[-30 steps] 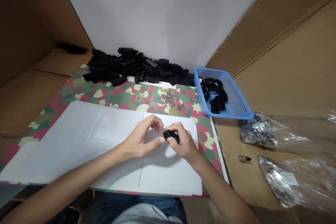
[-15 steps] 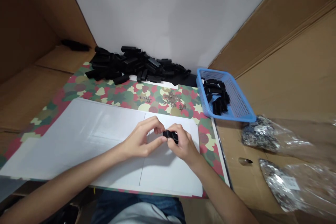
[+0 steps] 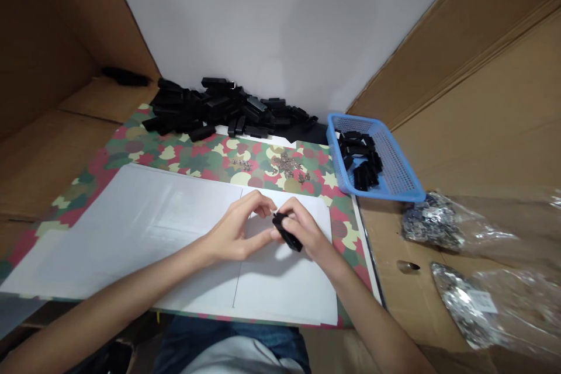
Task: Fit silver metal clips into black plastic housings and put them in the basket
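A small, oblong black plastic part [image 3: 288,234] is held above the white sheet, tilted down to the right. My right hand [image 3: 307,230] is closed on it, thumb lying across its upper face. At its left end are the thumb and curled fingers of my left hand [image 3: 239,229], bent around that end with the thumb touching it. A tiny pale or shiny bit shows near the left fingertips, too small to name. Beyond the hands, small metal pieces [image 3: 286,165] lie scattered on the camouflage-patterned tabletop [image 3: 210,160].
Along the back wall lies a heap of black plastic parts [image 3: 219,106]. A blue basket [image 3: 401,166] at the right holds several more. Clear bags of shiny metal pieces [image 3: 432,222] and a small metal cone-like object [image 3: 407,267] rest on cardboard. White sheets [image 3: 175,216] cover the table's front.
The black part has turned in my right hand, so its long face now shows and its right end points down toward me. My left hand has barely moved.
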